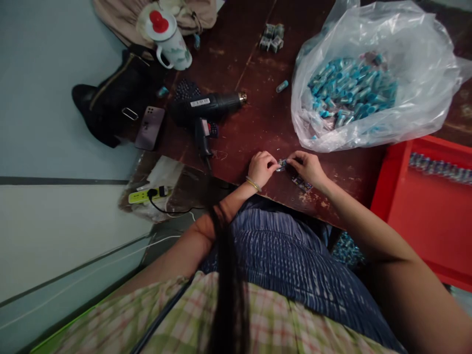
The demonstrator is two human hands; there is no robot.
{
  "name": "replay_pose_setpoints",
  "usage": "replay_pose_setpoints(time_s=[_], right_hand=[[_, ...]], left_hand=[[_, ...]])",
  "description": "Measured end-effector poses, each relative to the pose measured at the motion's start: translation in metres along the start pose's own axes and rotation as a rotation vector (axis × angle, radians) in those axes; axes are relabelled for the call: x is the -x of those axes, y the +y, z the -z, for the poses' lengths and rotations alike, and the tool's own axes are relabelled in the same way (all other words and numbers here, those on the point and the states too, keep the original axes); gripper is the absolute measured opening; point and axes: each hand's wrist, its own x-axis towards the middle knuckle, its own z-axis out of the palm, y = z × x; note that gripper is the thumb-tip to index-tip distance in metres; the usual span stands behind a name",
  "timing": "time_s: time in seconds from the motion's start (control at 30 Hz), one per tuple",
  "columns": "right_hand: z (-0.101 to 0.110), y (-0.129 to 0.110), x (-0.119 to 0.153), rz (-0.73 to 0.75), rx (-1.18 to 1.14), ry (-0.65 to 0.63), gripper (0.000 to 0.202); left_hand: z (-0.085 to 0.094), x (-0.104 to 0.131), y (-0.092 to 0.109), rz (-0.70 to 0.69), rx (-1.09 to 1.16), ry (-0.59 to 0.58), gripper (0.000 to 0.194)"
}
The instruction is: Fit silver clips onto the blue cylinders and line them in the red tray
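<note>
Close to the table's near edge, my left hand (261, 168) and my right hand (308, 168) face each other with fingertips pinched. Between them is a small shiny grey-blue part (281, 165), gripped from both sides; its exact kind is too small to make out. Just under my right hand lies a little cluster of similar small dark and silvery parts (301, 184) on the dark red table (254, 132). A yellow bangle (253, 184) circles my left wrist.
A clear plastic bag (416, 54) of blue-ended tubes stands back right, near a loose tube (282, 86) and several wrapped bundles (272, 38). Right is a red tray (435, 221). Left are a heat gun (217, 103), phone (150, 128), lidded mug (173, 46) and black bag (110, 98).
</note>
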Motion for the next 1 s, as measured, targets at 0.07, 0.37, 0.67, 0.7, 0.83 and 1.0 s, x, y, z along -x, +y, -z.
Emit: replay_pose_setpoints(time_s=[0.07,0.37,0.67,0.7,0.83,1.0], right_hand=[[0.006,0.001,-0.003,-0.048,-0.031,0.011,0.014],[0.028,-0.028,0.005,0.099,0.121,-0.166,0.014],[0.126,0.0,-0.07,-0.214,0.502,0.441,0.019],[0.132,0.007,-0.08,-0.266,0.545,0.448,0.025],[0.131,0.02,-0.1,-0.276,0.54,0.395,0.028],[0.108,-0.014,-0.065,-0.091,-0.074,0.392,0.013]], left_hand=[[-0.001,0.0,0.0,-0.003,-0.03,-0.011,0.011],[0.005,-0.018,0.008,-0.044,0.294,-0.088,0.007],[0.014,-0.02,0.03,0.384,0.946,-0.146,0.02],[0.015,-0.019,0.033,0.427,0.986,-0.142,0.018],[0.019,-0.016,0.038,0.513,1.057,-0.124,0.016],[0.024,-0.012,0.037,0.498,1.089,-0.129,0.018]])
